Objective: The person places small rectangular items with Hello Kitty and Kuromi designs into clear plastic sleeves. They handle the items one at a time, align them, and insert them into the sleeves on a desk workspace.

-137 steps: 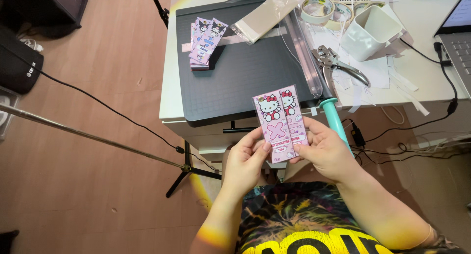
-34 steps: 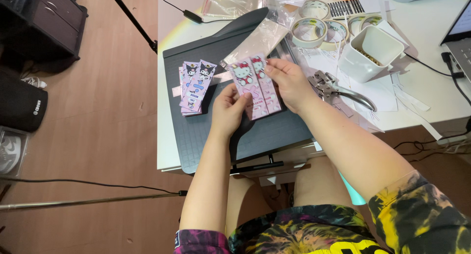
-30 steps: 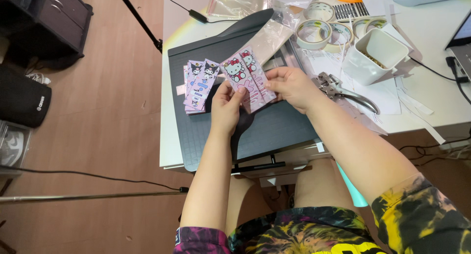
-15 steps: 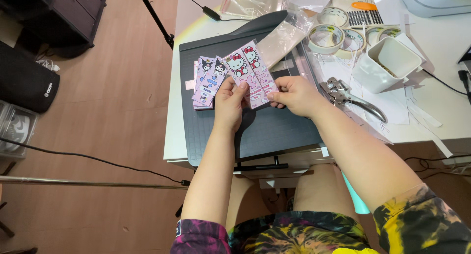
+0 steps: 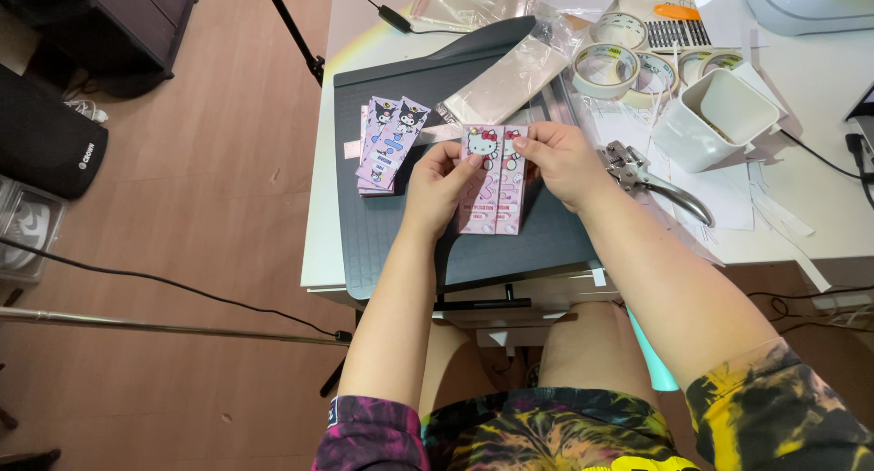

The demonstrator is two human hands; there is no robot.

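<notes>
Pink cartoon-printed paper strips (image 5: pixel 492 180) are pinched by left hand (image 5: pixel 439 182) and right hand (image 5: pixel 560 162) fingers over the dark grey cutting mat (image 5: pixel 410 243). Looks like mid-sort; the purple strip stack (image 5: pixel 390 143) lies left of them, so a square lay-down seems needed.

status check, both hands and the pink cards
Left hand and right hand both pinching pink cards over dark cutting mat. Purple card stack lies left, apart. Nothing blocking.

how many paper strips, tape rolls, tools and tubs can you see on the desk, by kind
Pink cartoon strips held side by side in the left hand and right hand: 2
Purple strip stack: 1, sheet count unclear
Tape rolls: 4 visible, others may be hidden
Metal punch pliers: 1
White tub: 1
Dark cutting board: 1
Total: 10
</notes>
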